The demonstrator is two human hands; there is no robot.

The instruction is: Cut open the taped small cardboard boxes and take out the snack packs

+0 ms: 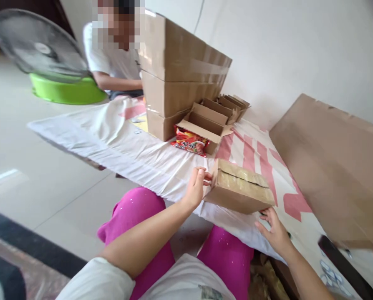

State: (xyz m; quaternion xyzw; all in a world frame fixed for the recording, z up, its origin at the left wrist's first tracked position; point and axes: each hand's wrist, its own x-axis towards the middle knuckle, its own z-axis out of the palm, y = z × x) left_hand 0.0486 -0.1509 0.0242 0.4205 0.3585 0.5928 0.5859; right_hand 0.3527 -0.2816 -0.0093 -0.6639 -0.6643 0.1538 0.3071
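A small brown cardboard box (241, 196), its top flaps closed and covered with shiny tape, rests near the front edge of the cloth-covered table. At its left end is my left hand (197, 187), fingers loosely bent and fingertips at the cardboard, not wrapped round it. My right hand (274, 229) is just below the near right corner, its thumb and fingers apart; whether a fingertip touches the box I cannot tell. Behind this box, a red noodle packet (190, 141) leans against an open cardboard box (207, 125).
Large taped cartons (183, 71) are stacked behind, with more open boxes (233, 104) beside them. A large cardboard sheet (330, 166) stands at right, near a dark phone-like object (346, 266). Another person (114, 71) sits beyond, near a fan (42, 48) and green basin (67, 89).
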